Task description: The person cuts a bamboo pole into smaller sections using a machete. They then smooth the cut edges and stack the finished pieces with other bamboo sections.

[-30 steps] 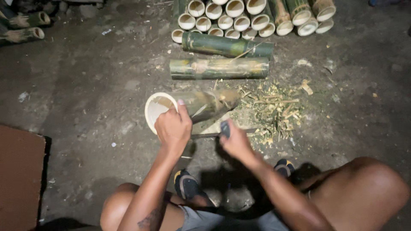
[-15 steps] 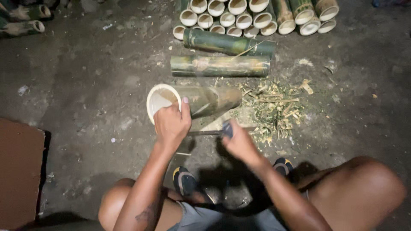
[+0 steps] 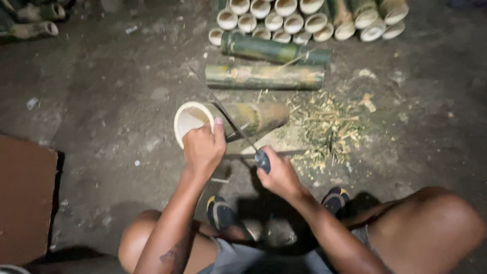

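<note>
We take the bamboo tube [image 3: 238, 119] lying on the floor [image 3: 101, 101] as our landmark. Far left of the tube, a brown board [image 3: 25, 203] at the frame edge, and old bamboo pieces [image 3: 30, 23] up in the corner. Our left hand [image 3: 204, 147] sits on the tube's near, open end, fingers [image 3: 218, 129] closed around the pale rim, thumb up on top. Just right of that hand, a thin saw blade [image 3: 223, 111] runs slantwise across the tube, touching it. Our right hand [image 3: 278, 175] is below and right of the tube, fingers wrapped tight on the saw's dark handle [image 3: 262, 160]. Behind the tube lie two green bamboo lengths [image 3: 266, 63], and behind those a stack of cut tubes [image 3: 304, 18], open ends toward us. Right of the tube, a heap of shavings [image 3: 327, 127]. Below the tube, our sandalled feet [image 3: 220, 213] and bare knees.
</note>
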